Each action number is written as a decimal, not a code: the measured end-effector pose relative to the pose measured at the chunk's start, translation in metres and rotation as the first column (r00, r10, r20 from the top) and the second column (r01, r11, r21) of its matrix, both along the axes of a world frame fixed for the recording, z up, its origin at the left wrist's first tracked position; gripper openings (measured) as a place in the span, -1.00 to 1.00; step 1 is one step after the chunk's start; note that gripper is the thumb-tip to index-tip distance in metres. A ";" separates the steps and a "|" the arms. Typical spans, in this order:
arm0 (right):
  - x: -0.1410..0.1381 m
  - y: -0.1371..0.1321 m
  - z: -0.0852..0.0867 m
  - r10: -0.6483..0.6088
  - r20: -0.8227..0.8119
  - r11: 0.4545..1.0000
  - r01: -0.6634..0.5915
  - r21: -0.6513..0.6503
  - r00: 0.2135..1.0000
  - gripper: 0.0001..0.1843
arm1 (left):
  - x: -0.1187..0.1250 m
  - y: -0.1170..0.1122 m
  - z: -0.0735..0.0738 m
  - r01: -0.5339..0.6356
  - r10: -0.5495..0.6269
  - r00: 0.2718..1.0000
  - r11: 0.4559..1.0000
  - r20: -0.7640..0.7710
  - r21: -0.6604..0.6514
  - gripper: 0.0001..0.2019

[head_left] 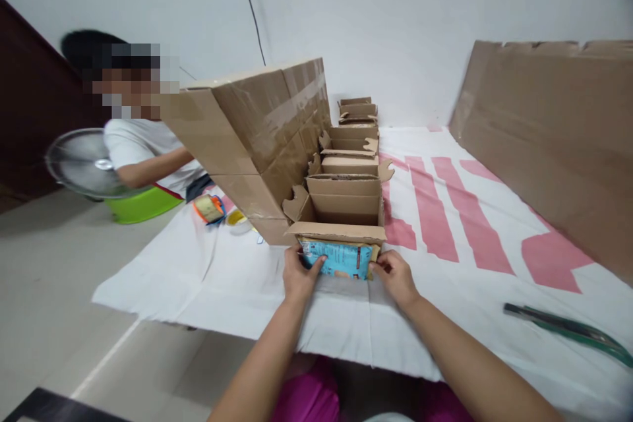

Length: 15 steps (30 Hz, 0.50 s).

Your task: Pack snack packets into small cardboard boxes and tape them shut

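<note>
Worktop point(163, 280) first: white cloth with red shapes, spread wide across my view. A large cardboard piece point(544, 132) stands along its far right side. A stack of taped cartons point(260, 119) rises left of centre; beyond it, at the left, a co-worker point(148, 148) in a white sleeve.

Beside the stack, open boxes run away from me toward the wall. The nearest open box point(345, 206) faces me squarely, mouth up, its front flap point(341, 232) folded out in my direction.

Relation I'd steer by: the blue packet point(342, 258) lies crosswise, long axis left to right, roughly parallel to that flap, just below and on my side of it. Contact with the cardboard: cannot tell.

Both hands equally near, since each is on the packet. Left grip point(299, 273) clasps its left end, thumb across the printed face, other fingers mostly hidden behind. Right grip point(395, 275) pinches the right end between thumb and fingertip. So the packet sits between the two, at the tips of each, reaching inward from both.
</note>
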State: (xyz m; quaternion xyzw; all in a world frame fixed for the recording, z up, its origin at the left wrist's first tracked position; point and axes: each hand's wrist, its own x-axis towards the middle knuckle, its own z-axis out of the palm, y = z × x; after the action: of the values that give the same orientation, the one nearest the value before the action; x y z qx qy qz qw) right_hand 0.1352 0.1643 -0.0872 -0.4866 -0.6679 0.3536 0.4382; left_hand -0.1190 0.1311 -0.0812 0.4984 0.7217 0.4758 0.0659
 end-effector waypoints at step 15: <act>-0.003 -0.013 0.007 0.024 0.312 0.998 -0.041 0.046 0.950 -0.72 | 0.001 -0.001 0.009 0.027 -0.019 0.998 0.988 0.053 -0.150 -0.48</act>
State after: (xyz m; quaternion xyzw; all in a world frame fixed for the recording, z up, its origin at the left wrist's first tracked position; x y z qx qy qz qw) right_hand 0.1322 0.1510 -0.0798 -0.5137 -0.7456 0.2621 0.3338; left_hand -0.1178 0.1305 -0.0724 0.4878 0.7479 0.4317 0.1276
